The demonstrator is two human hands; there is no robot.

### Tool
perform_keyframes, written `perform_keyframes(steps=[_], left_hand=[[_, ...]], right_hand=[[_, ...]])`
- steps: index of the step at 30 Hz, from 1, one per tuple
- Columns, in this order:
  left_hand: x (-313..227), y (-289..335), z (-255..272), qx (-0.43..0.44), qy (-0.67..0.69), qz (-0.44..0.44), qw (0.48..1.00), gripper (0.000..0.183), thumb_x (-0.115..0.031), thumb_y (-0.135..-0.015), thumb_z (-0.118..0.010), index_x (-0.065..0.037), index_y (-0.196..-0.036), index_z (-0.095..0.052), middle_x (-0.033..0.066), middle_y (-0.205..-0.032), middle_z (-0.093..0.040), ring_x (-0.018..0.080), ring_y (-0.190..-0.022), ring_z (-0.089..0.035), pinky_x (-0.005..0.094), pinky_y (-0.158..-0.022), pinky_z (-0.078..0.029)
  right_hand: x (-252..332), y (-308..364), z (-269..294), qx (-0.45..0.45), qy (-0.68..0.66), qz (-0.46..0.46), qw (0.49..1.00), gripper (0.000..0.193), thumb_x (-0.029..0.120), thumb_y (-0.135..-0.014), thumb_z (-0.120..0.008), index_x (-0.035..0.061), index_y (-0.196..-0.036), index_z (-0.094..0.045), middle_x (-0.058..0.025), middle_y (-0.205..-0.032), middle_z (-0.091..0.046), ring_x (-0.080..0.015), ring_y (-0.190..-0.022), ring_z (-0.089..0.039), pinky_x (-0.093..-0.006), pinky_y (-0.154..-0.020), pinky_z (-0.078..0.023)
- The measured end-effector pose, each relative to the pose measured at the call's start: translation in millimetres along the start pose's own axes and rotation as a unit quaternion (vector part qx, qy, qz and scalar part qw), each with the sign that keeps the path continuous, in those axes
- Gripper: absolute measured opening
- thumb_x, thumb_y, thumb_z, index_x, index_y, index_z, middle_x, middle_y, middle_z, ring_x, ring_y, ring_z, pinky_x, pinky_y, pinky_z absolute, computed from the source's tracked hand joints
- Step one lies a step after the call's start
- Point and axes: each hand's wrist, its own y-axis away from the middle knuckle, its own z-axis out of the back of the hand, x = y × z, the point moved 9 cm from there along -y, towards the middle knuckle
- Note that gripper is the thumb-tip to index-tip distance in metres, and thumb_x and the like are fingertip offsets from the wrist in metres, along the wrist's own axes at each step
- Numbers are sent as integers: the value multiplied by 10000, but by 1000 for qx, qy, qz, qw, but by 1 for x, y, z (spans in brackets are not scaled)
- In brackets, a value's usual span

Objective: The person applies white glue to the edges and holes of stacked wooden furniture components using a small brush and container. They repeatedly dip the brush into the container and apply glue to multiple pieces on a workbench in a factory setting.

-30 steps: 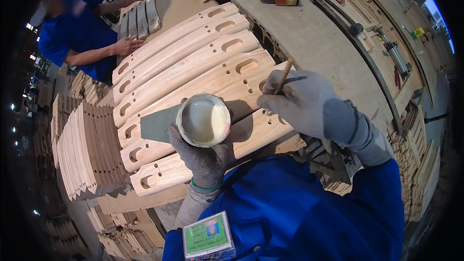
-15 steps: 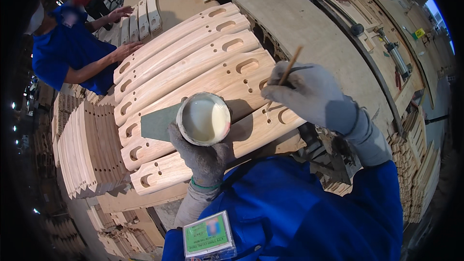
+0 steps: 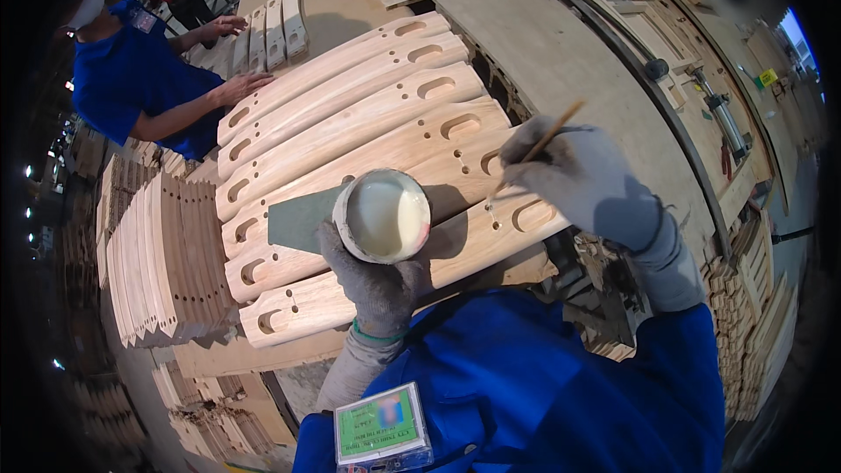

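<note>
My left hand [image 3: 377, 289], in a grey knit glove, grips a round cup [image 3: 343, 226] holding a creamy white liquid [image 3: 385, 215]. A dark green flat piece [image 3: 302, 219] sticks out beside the cup, over the slats; I cannot tell whether that hand holds it. Gloved too, my right hand [image 3: 583, 180] pinches a thin wooden stick [image 3: 554, 129]. The stick points down at the small holes near the right end of the nearest pale wooden slat [image 3: 377, 285]. Several more slats [image 3: 350, 127] lie side by side beyond it, with oval slots and round holes at their ends.
A stack of curved wooden pieces [image 3: 162, 258] stands at the left. A co-worker in blue [image 3: 144, 79] touches the slats' far left side. Past the slats lies a flat board [image 3: 534, 35], bordered by a dark curved rail [image 3: 648, 101]. More wood is piled at right [image 3: 745, 324].
The view has shifted slightly, so the slats appear a little farther right and lower. Both my hands keep their holds, the stick still at the holes. Another person's hands at the top right have moved.
</note>
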Motion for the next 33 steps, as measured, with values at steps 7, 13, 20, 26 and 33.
perform_keyframes(steps=[7,13,20,26,33], left_hand=[[18,1,-5,59,50,160,984,576,7,-795,-640,-21,-1272,-318,117,-1212,-456,201,-1099,-501,318,-937,-451],[-23,0,-24,-5,680,403,612,508,-124,-860,-626,-39,-1287,-364,128,-1257,-476,231,-1177,-473,361,-968,-443],[-38,-5,22,53,389,243,887,567,-467,-921,-420,-44,-1297,-391,153,-1262,-479,258,-1126,-522,395,-913,-478],[-31,21,18,-13,660,408,630,652,-630,-904,-305,-103,-1253,-465,122,-1119,-565,279,-947,-590,428,-790,-500],[-39,15,28,-142,642,353,666,654,-631,-907,-300,-93,-1251,-440,124,-1066,-566,259,-925,-576,403,-752,-497]], right_hand=[[38,36,31,-147,-245,268,920,123,43,-787,-691,25,-761,-573,-141,-787,-654,-158,-670,-664,-270,-537,-531],[77,54,-6,-98,75,442,889,267,-54,-674,-738,43,-754,-502,-151,-819,-631,-204,-685,-656,-303,-565,-543],[72,52,3,-22,-71,323,943,153,-37,-701,-714,30,-778,-601,-133,-880,-631,-206,-779,-631,-299,-673,-510],[75,70,-8,-96,-266,332,900,146,-42,-718,-713,36,-794,-616,-142,-864,-642,-200,-803,-638,-307,-698,-529],[71,111,-75,-125,-102,496,853,260,19,-721,-752,66,-906,-575,-154,-930,-645,-258,-815,-675,-320,-646,-561]])
